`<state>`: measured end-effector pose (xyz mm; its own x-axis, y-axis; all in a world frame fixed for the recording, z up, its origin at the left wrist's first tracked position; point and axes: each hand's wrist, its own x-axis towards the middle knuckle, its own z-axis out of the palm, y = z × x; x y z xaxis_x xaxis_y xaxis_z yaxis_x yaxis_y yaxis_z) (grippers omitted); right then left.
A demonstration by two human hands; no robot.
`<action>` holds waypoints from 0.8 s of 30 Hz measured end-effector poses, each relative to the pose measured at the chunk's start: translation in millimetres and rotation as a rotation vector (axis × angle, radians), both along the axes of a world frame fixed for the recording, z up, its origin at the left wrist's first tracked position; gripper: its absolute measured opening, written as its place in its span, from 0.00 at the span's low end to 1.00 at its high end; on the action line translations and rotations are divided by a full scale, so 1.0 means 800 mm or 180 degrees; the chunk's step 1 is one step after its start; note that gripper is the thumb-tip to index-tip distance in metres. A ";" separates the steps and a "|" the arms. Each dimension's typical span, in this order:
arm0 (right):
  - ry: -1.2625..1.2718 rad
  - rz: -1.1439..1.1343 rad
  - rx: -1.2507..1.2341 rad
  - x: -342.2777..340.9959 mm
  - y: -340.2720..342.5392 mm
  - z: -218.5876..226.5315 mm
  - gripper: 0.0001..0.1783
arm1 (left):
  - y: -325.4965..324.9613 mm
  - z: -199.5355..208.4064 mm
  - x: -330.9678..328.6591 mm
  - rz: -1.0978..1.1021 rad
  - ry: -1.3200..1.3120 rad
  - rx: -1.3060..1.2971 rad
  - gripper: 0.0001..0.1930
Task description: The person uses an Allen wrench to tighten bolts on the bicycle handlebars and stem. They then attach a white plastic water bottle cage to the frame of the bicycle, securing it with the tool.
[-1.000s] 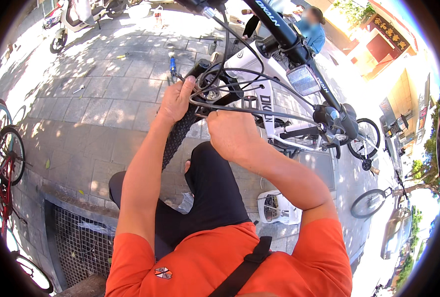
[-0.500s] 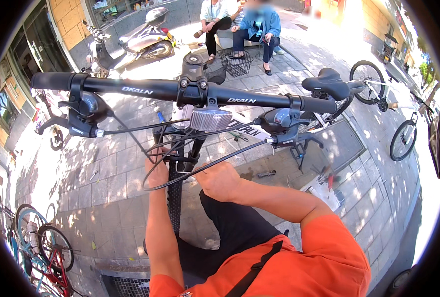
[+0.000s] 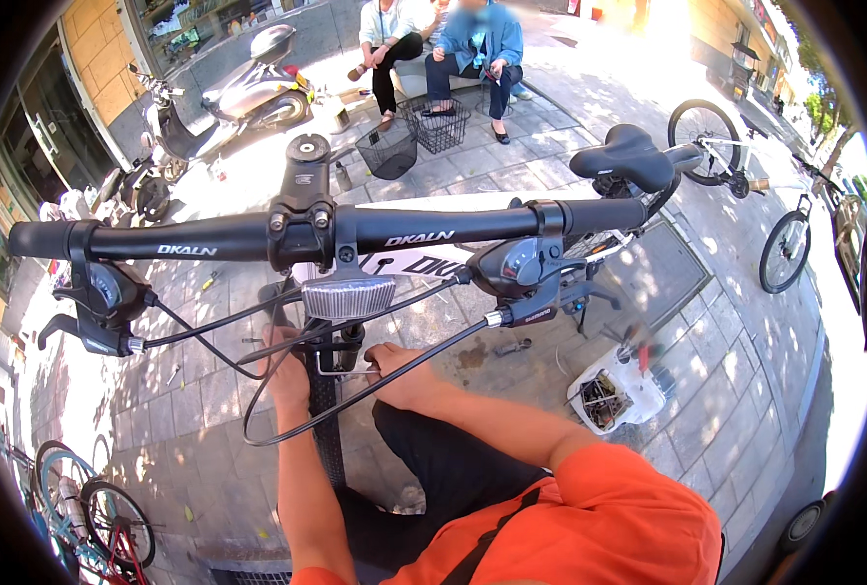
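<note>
Right hand (image 3: pixel 404 376): fingers closed together on one end of a thin bent metal rod (image 3: pixel 347 371).
Left hand (image 3: pixel 287 375): at the left side of the fork (image 3: pixel 353 336); I cannot tell whether its fingers grip anything.
Rod: between the two hands, just beside the fork.
Front tyre (image 3: pixel 327 424): between my operator's forearms, on the near side.
Handlebar (image 3: pixel 199 237): crosses my view beyond both hands, a clear reflector (image 3: pixel 347 298) near its middle.
Saddle (image 3: pixel 626 158): far right.
White container (image 3: pixel 650 402): right, on the paving, tools inside.
Wire basket (image 3: pixel 438 125): far, before seated people (image 3: pixel 500 47).
</note>
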<state>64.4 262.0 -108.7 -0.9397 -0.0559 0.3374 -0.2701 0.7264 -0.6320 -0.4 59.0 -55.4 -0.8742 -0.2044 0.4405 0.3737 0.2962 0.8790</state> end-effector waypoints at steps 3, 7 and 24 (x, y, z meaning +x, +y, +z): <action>-0.0995 -0.0261 -0.0253 -0.016 -0.022 0.004 0.15 | 0.002 0.009 0.003 0.0042 0.0149 -0.0436 0.26; -0.1040 -0.0406 -0.0477 -0.025 -0.056 -0.009 0.12 | -0.003 0.008 0.005 0.0154 0.0227 -0.0447 0.26; -0.0164 0.0463 -0.0972 -0.069 -0.084 -0.059 0.07 | 0.006 0.025 0.006 -0.0073 0.0387 -0.0601 0.23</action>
<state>9.4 194.5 -156.1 -0.9456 -0.0943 0.3114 -0.3189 0.4577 -0.8300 4.1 63.6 -35.2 -0.8158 -0.0889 0.5714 0.4820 0.4415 0.7568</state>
